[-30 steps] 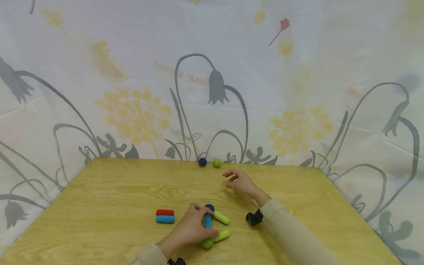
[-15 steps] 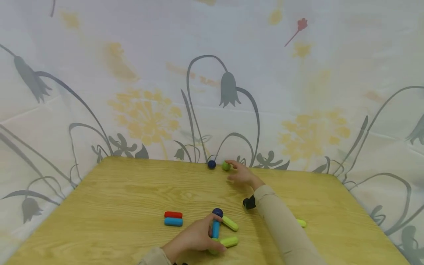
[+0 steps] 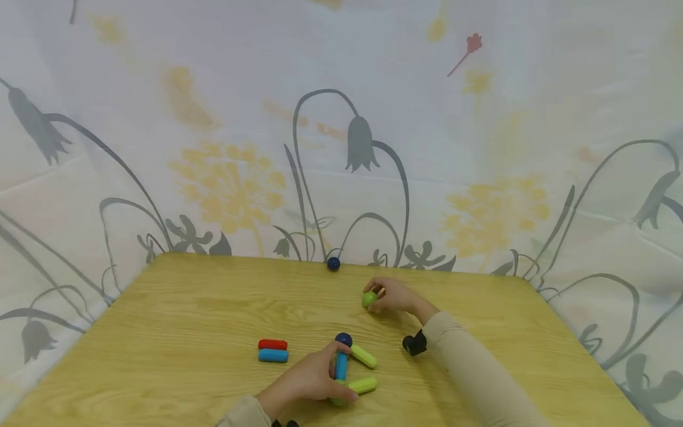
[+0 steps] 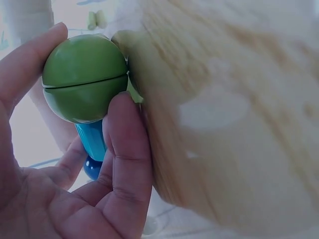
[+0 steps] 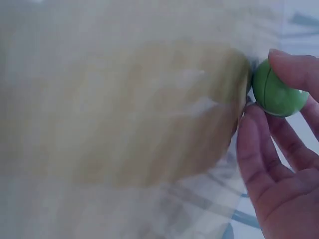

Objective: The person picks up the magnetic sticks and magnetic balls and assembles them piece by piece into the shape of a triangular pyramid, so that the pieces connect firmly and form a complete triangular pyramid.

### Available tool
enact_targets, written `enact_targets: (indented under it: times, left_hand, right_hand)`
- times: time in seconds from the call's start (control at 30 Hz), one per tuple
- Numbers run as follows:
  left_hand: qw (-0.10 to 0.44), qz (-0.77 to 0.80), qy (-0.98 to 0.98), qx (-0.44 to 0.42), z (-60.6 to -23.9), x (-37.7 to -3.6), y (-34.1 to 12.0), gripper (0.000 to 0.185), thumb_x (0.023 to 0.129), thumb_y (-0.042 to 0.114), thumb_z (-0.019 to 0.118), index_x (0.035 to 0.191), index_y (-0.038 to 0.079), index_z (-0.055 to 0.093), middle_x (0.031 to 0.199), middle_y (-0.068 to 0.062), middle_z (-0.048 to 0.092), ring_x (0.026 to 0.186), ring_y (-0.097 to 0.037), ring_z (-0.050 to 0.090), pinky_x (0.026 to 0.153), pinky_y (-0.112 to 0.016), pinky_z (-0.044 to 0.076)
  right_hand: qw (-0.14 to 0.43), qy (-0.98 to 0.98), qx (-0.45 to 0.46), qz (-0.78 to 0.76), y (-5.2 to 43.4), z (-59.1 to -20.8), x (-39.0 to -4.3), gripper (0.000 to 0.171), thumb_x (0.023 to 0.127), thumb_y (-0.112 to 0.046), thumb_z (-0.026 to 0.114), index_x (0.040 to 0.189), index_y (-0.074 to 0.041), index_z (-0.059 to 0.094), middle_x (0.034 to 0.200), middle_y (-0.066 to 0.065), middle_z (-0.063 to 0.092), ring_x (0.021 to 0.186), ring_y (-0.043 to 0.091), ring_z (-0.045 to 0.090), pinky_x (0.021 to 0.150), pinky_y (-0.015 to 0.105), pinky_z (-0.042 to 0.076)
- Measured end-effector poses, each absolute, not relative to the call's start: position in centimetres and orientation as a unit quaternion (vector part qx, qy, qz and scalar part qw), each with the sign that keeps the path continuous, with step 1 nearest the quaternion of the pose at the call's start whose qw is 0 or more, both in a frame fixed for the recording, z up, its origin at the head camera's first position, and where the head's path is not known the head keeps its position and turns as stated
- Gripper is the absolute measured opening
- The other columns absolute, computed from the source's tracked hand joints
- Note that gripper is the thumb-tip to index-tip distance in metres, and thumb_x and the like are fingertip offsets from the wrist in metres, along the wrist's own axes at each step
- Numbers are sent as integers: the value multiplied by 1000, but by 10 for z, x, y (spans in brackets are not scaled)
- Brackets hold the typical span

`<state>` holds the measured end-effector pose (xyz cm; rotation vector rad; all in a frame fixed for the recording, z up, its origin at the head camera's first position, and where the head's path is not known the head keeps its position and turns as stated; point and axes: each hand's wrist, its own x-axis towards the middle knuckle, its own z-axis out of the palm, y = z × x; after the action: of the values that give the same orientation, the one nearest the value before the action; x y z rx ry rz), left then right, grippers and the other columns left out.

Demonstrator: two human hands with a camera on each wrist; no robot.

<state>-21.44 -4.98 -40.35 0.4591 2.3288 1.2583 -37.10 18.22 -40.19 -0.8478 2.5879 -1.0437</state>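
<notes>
My left hand [image 3: 312, 376] grips a joined toy piece near the table's front. Its thumb is at a green ball [image 4: 82, 79] and its forefinger by a dark blue ball [image 3: 344, 340]; a blue rod [image 3: 341, 365] runs between these balls. One yellow-green rod [image 3: 364, 356] extends from the dark blue ball, and another yellow-green rod [image 3: 363, 386] from the green ball. Farther back, my right hand [image 3: 395, 296] holds a second green ball [image 3: 369, 299] between thumb and fingers. In the right wrist view this ball [image 5: 274, 92] is at the table surface, a thin dark seam round it.
A red rod [image 3: 273, 344] lies alongside a loose blue rod [image 3: 273, 356], left of the joined piece. Another dark blue ball [image 3: 333, 263] sits at the table's back edge. A flower-printed cloth [image 3: 235, 178] hangs behind the wooden table [image 3: 213, 302].
My right hand reached to the back edge, took the green ball there and brought it towards me. The left hand keeps its grip on the joined piece.
</notes>
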Motion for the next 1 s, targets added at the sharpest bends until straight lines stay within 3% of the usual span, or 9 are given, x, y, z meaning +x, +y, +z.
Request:
enact_targets:
  times: [0.23,0.63,1.0]
  left_hand:
    - [219,454,848,166,-403,-214,-50,66,72,26,82,127,14,47,76,-7,53,62,-19,48,53,-29,36]
    - [217,451,847,177,-403,-213,-49,68,73,27,81,129,12,46,75,-6,55,61,-18,51,53,-30,40]
    - [222,454,844,181,-403,-214,-50,70,72,28,81,130,12,45,75,-6,53,60,-18,49,53,-29,40]
  right_hand:
    - [129,869,-297,-374,188,-402,-327,31,77,-8,75,103,-5,59,99,5,56,78,17,58,68,30,50]
    - [133,851,-298,-411,206,-403,-266,30,79,-11,74,104,-7,58,101,4,56,79,17,57,71,30,50]
    - [198,808,-307,-462,208,-406,-231,30,78,-7,74,103,-5,58,96,4,57,76,13,58,68,26,50]
